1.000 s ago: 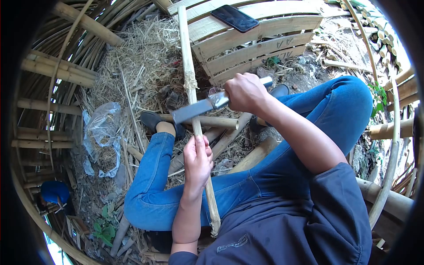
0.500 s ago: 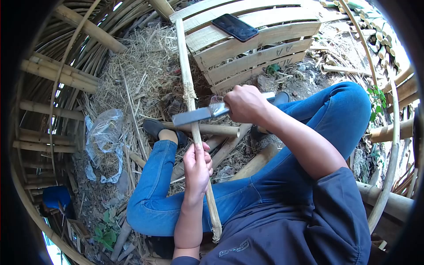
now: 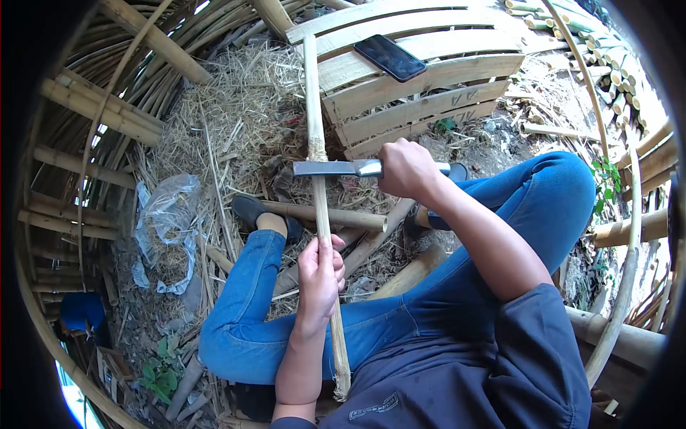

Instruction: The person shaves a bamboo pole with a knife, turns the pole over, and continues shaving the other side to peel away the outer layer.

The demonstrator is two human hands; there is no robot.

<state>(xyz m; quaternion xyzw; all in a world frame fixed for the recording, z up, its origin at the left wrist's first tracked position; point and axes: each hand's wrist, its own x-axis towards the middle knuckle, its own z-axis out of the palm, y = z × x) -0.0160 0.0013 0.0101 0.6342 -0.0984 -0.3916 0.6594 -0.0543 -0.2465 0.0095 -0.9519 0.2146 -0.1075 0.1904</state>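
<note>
My left hand (image 3: 321, 270) is closed round the lower part of a long bamboo strip (image 3: 321, 204), its thumb lying along the strip. The strip slants up from my lap toward a wooden crate, with a ragged, frayed ring at the joint near its middle. In my right hand (image 3: 409, 169) is the handle of a big knife (image 3: 325, 168), whose wide metal blade points left. The blade lies across the strip just below the frayed joint.
A phone (image 3: 391, 58) lies on the slatted wooden crate (image 3: 421, 93). Cut bamboo poles (image 3: 321, 214) rest on the ground by my feet. Left of them is a clear plastic bag (image 3: 170, 222) among straw and shavings (image 3: 239, 114). Stacked bamboo (image 3: 618, 71) stands at the far right.
The knife has swung from a tilt to nearly level and moved slightly up the strip toward the joint. My left hand keeps its hold. The whole view has shifted a little.
</note>
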